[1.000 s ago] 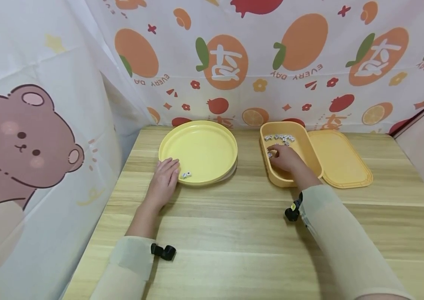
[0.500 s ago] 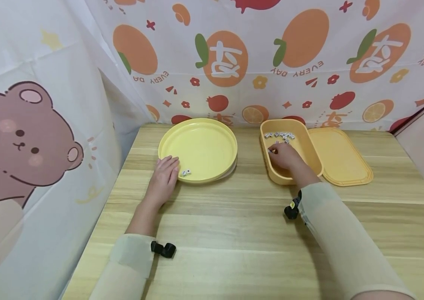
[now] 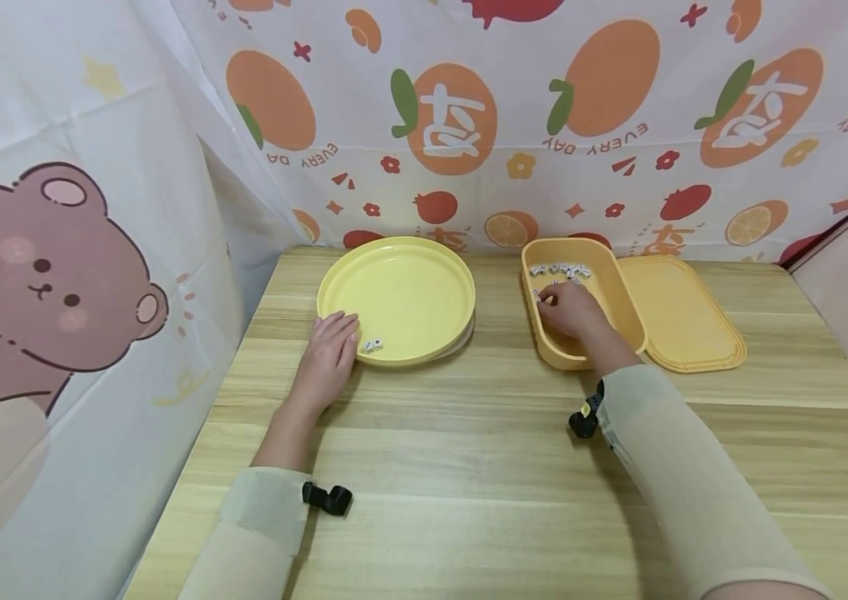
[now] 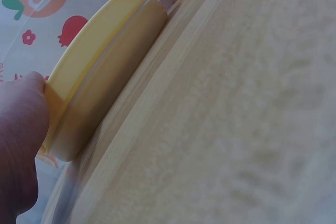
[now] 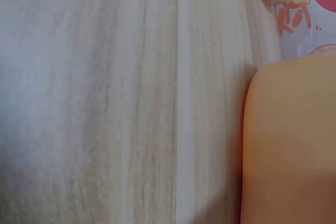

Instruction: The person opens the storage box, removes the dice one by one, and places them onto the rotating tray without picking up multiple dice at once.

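My left hand (image 3: 326, 362) rests on the near-left rim of a round yellow tray (image 3: 401, 292), its fingers fairly straight over the edge. Two small white dice (image 3: 373, 344) lie in the tray close to those fingers. In the left wrist view the thumb side of the hand (image 4: 21, 129) touches the tray's side wall (image 4: 94, 51). My right hand (image 3: 572, 312) reaches into an orange-yellow rectangular box (image 3: 628, 321), fingers bent and thumb and index fingertip together at a die by the left wall. Several white dice (image 3: 562, 270) lie along the box's far end. The right wrist view hides the hand.
An orange-yellow lid (image 3: 682, 312) lies flat against the box's right side. Something pale shows beneath the tray's right edge. Both containers stand near the back of the wooden table (image 3: 454, 467), before a fruit-print cloth (image 3: 514, 108). A bear-print cloth (image 3: 191, 167) hangs at left.
The right thumb and index finger have come together at a die and shifted slightly toward the far end of the box. The left hand and the two tray dice have stayed put.
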Demonstrator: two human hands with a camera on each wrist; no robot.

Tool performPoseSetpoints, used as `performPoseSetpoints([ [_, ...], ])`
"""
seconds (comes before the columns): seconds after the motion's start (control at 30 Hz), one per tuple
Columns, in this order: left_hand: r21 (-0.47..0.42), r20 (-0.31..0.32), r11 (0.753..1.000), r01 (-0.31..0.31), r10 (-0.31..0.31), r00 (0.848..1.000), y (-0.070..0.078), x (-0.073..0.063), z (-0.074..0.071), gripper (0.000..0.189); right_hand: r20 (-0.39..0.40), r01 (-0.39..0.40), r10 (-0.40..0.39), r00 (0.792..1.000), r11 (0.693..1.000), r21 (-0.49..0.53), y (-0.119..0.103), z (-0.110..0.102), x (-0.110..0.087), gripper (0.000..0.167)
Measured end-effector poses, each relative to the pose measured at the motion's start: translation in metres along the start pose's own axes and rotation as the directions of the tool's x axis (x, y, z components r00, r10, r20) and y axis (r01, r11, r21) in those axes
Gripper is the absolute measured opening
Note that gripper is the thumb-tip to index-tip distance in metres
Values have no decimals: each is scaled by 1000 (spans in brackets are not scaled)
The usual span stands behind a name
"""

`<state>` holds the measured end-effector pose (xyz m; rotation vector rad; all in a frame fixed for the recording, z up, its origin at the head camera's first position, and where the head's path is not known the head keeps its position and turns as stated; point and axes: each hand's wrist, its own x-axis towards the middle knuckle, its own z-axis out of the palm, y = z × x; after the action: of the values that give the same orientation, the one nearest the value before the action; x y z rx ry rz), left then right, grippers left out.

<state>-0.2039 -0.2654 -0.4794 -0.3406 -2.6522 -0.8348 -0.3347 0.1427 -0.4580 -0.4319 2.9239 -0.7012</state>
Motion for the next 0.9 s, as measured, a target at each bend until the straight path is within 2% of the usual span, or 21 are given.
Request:
performPoseSetpoints([
  [0.13,-2,8,1000,3,-3,1000,1,0,-1,39,-47,-12,11,999,1000,-21,-2,-2,-2,26],
  [0.27,-2,6,1000,-5,5,1000,2,-1,0,39,-141,-12,6,990,999,-44,-6,-5,-4,26],
  [0.43,3,-2,1000,-18,18,1000,0,0,1,39,-303,14,-17,953,1000,-15,-10,-7,-6,20],
  [0.57,2,-4,1000,-18,18,1000,0,-1,0,38,-438,113,-100,894,994,4,-27,-11,-8,16],
  [0.73,1,-15,1000,-25,25,1000,0,-1,-1,38,-501,306,-281,818,952,-34,-64,-5,-8,16],
  [0.8,2,-15,1000,-24,24,1000,-1,-1,0,38,-485,372,-346,803,927,-46,-80,3,-6,15],
  [0.9,0,-8,1000,-10,10,1000,-1,-2,1,39,-426,436,-408,808,899,-35,-104,18,-5,12],
])
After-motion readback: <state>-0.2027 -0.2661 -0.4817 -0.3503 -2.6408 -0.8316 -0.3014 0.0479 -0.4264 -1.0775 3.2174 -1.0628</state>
